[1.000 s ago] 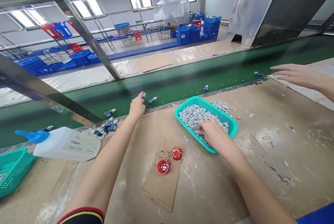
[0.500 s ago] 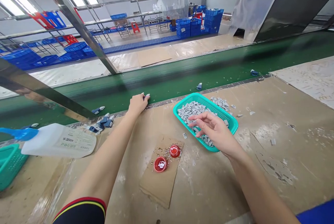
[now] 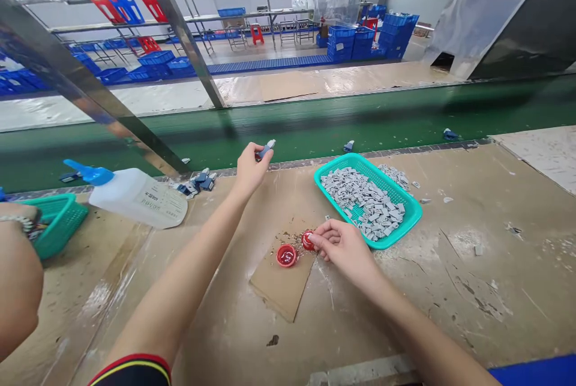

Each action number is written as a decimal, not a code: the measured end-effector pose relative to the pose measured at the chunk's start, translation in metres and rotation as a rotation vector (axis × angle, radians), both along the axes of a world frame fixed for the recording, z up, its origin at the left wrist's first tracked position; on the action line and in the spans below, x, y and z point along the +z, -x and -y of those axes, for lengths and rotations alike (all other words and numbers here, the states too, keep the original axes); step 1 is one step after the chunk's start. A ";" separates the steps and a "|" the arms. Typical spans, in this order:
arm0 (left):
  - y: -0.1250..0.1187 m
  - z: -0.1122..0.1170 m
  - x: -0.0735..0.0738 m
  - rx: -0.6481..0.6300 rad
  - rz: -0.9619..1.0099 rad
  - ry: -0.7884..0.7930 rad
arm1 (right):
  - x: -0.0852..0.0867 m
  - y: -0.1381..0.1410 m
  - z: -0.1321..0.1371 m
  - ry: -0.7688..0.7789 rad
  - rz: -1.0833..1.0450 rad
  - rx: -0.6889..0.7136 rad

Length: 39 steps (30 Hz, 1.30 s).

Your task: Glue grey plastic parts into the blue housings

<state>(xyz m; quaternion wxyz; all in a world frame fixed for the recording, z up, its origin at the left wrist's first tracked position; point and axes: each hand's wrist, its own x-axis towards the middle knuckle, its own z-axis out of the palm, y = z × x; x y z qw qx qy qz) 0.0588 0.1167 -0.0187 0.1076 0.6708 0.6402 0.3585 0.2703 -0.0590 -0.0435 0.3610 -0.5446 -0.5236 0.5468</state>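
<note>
My left hand (image 3: 250,168) is raised near the edge of the green conveyor belt (image 3: 315,128) and pinches a small blue-and-grey part (image 3: 265,148). My right hand (image 3: 338,247) rests on the table with its fingertips pinched at a red cap (image 3: 308,239) on a piece of cardboard (image 3: 279,290); what it pinches is too small to name. A second red cap (image 3: 286,255) lies just left of it. A teal basket (image 3: 407,224) full of small grey parts sits right behind my right hand.
A white bottle with a blue nozzle (image 3: 135,195) lies at the left, near a heap of blue parts (image 3: 196,183). Another teal basket (image 3: 58,224) and another person's arm (image 3: 18,278) are at the far left. Loose blue parts (image 3: 449,133) lie on the belt.
My left hand has lifted off the belt edge with the blue part in its fingers. My right hand has left the basket and come down to the red cap.
</note>
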 end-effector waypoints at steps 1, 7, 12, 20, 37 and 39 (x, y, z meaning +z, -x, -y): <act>-0.002 0.012 0.004 -0.014 0.126 0.007 | -0.001 0.000 0.000 -0.010 0.019 0.001; -0.003 0.104 0.028 -0.156 1.043 0.222 | -0.010 0.001 0.000 -0.082 0.114 -0.013; 0.002 0.177 0.034 -0.021 1.196 0.290 | -0.014 0.003 0.001 -0.030 -0.013 -0.042; -0.032 0.228 0.002 0.281 1.361 0.213 | 0.014 -0.005 0.003 0.067 -0.313 0.054; -0.078 0.227 0.000 0.160 1.466 0.342 | 0.035 -0.004 0.016 0.102 -0.465 0.221; -0.078 0.227 0.000 0.154 1.452 0.350 | 0.034 -0.004 0.016 0.126 -0.448 0.233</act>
